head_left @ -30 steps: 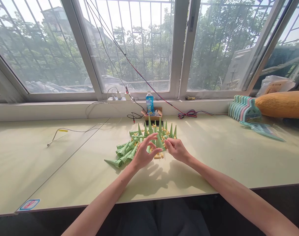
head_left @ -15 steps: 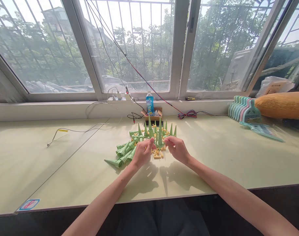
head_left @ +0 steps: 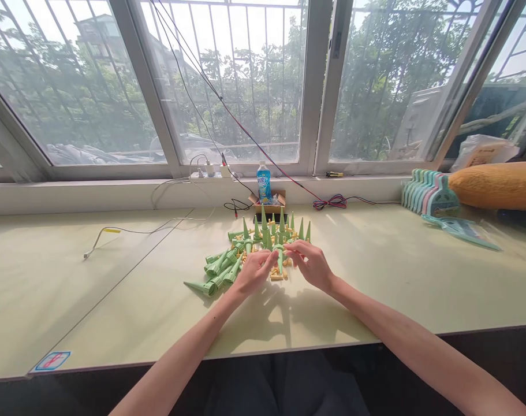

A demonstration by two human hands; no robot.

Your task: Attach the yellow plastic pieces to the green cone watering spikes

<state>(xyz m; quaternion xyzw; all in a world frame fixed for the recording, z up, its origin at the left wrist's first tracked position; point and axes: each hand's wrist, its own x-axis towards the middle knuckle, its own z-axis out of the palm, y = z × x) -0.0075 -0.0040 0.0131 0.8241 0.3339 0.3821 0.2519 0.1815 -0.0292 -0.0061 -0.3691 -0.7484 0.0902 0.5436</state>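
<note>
Item in hand: one green cone (head_left: 280, 258), tip pointing down, hanging just above the tabletop (head_left: 375, 277) at near-centre. The left hand (head_left: 252, 273) and right hand (head_left: 313, 267) are pinching it between their fingertips, one from each side, close together.

Apparently done: a group of upright cones (head_left: 282, 226) is standing just beyond the hands.

Apparently left: a heap of lying cones (head_left: 219, 267) is waiting to the left, and loose yellow pieces (head_left: 276, 276) are lying scattered beneath the held cone.

Beyond: a bottle (head_left: 263, 182) and a cardboard box (head_left: 280, 199) are sitting by the window.
</note>
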